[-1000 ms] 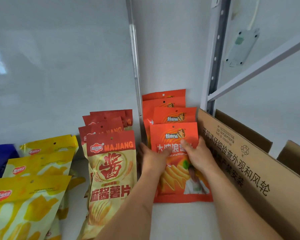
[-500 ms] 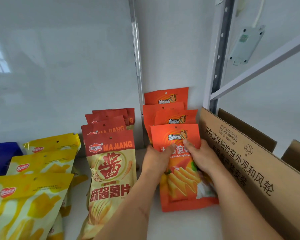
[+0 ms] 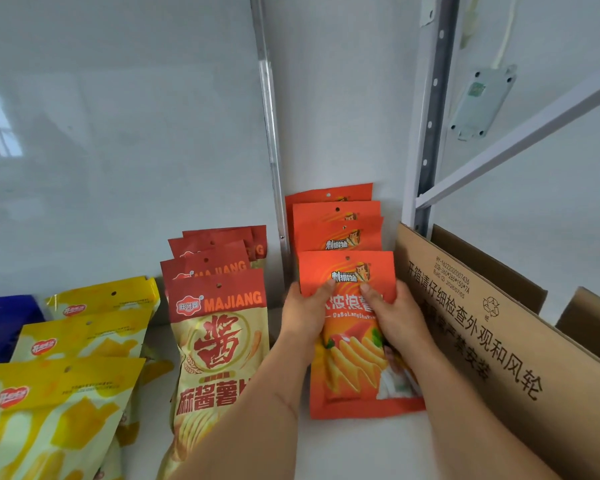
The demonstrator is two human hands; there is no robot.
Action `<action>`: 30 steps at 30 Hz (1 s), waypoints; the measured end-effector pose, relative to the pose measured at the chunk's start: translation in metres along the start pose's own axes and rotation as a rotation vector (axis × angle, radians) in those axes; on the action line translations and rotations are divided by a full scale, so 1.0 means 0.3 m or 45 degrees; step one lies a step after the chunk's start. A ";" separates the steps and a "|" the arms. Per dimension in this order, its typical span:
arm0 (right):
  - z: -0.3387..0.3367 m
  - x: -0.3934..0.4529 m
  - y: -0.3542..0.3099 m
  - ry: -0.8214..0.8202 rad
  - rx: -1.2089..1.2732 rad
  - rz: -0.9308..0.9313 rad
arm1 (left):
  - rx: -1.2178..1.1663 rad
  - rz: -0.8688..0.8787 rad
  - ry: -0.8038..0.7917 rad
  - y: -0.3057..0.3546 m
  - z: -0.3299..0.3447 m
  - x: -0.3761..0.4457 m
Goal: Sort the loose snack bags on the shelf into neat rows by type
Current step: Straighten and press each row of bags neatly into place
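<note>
Head view: my left hand [image 3: 305,315] and right hand [image 3: 397,318] both clamped on the front orange bag [image 3: 352,341], one on each side edge, thumbs pressed on its face just under the logo. Bag sits slightly tilted, bottom corner kicked toward my right hand's side, lower edge resting on the white shelf [image 3: 361,448]. Looks like I'm squaring it up at the front of its row.

Right behind the hands: three more orange bags [image 3: 338,223] stacked front to back against the back wall, same type, fairly lined up. Just outside my right hand: a cardboard box [image 3: 499,341] with printed text, its flap close to the bag's edge, so little room that side. Just outside my left hand: the red-topped MAJIANG row [image 3: 219,327], several deep, front bag upright-ish, partly hidden by my left forearm. Further left from there: yellow bags [image 3: 80,344] in a looser row, a bit fanned and overlapping. Farthest left, at the frame edge: a blue bag [image 3: 4,317], mostly cut off, can't tell how many.

Progress call: mostly sorted, types already separated into rows. Left to do, I'd judge: straighten this orange one, tidy the yellow row. Blue end not visible enough to rate.
</note>
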State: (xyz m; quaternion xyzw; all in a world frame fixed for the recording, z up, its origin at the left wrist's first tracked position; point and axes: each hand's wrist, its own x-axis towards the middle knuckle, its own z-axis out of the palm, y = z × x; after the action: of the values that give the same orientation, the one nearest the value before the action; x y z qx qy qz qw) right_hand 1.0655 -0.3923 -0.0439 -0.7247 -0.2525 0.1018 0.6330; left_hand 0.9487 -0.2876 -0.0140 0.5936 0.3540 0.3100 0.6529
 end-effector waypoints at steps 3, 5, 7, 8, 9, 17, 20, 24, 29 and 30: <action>0.012 0.019 0.005 0.007 0.016 0.018 | -0.095 -0.096 -0.017 0.007 0.005 0.022; 0.016 0.028 -0.002 -0.009 0.016 0.029 | -0.107 -0.112 -0.021 0.008 0.007 0.034; 0.017 0.041 -0.003 -0.020 0.021 0.040 | -0.131 -0.104 -0.020 0.003 0.010 0.042; 0.017 0.048 -0.001 -0.027 0.025 0.044 | -0.130 -0.091 -0.010 0.000 0.013 0.046; 0.018 0.053 -0.002 -0.035 0.029 0.043 | -0.116 -0.075 0.001 -0.003 0.015 0.050; 0.022 0.078 -0.008 -0.123 0.080 0.066 | -0.069 -0.079 0.040 -0.004 0.021 0.072; 0.020 0.081 -0.013 -0.138 0.103 0.065 | -0.098 -0.092 0.017 -0.011 0.024 0.087; 0.012 0.077 -0.015 -0.143 0.152 0.075 | -0.115 -0.096 -0.018 0.011 0.027 0.066; 0.000 0.059 -0.020 -0.149 0.190 0.096 | -0.120 -0.076 -0.036 0.024 0.024 0.031; -0.003 0.055 -0.022 -0.142 0.190 0.093 | -0.120 -0.062 -0.041 0.024 0.022 0.026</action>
State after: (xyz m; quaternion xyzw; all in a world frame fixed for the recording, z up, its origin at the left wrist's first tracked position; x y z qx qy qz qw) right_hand 1.0785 -0.3844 -0.0347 -0.6776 -0.2524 0.1834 0.6659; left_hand 0.9588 -0.2841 -0.0072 0.5584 0.3428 0.3005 0.6931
